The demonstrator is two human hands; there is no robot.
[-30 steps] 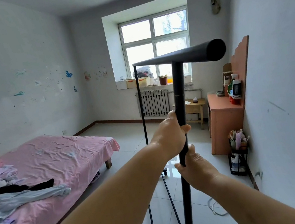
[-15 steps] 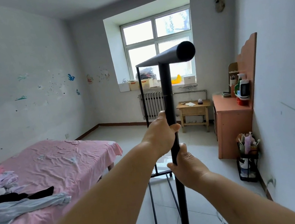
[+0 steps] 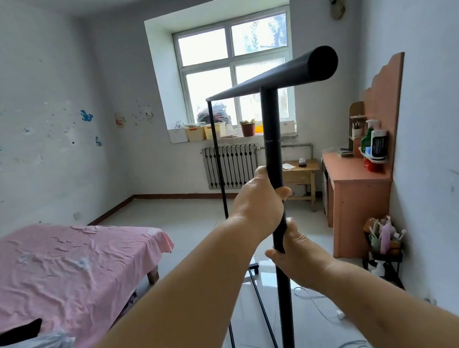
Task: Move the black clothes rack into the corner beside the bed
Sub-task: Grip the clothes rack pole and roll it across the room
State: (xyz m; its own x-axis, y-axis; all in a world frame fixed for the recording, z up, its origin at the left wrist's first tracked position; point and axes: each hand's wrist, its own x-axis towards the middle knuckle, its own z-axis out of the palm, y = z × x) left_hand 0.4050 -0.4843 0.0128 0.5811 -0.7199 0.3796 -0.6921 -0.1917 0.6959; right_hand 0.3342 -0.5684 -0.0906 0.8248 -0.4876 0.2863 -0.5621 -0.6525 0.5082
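Observation:
The black clothes rack (image 3: 269, 118) stands in front of me on the tiled floor, its top bar running away toward the window and its near upright in the middle of the view. My left hand (image 3: 257, 202) is closed around that upright at about mid height. Just below it, my right hand (image 3: 299, 256) grips the same post. The far upright and a lower cross bar show behind my arms. The bed (image 3: 65, 271) with a pink sheet lies at the left along the wall.
Clothes (image 3: 23, 345) lie on the bed's near end. An orange cabinet (image 3: 354, 201) with bottles stands at the right wall, a small black stand (image 3: 384, 251) beside it. A wooden stool (image 3: 301, 174) and radiator (image 3: 231, 166) sit under the window. White cables (image 3: 319, 301) trail on the floor.
The rack's top bar has swung back to the right. The view has shifted forward and left, so less of the clothes pile shows. Both hands keep their grip on the post.

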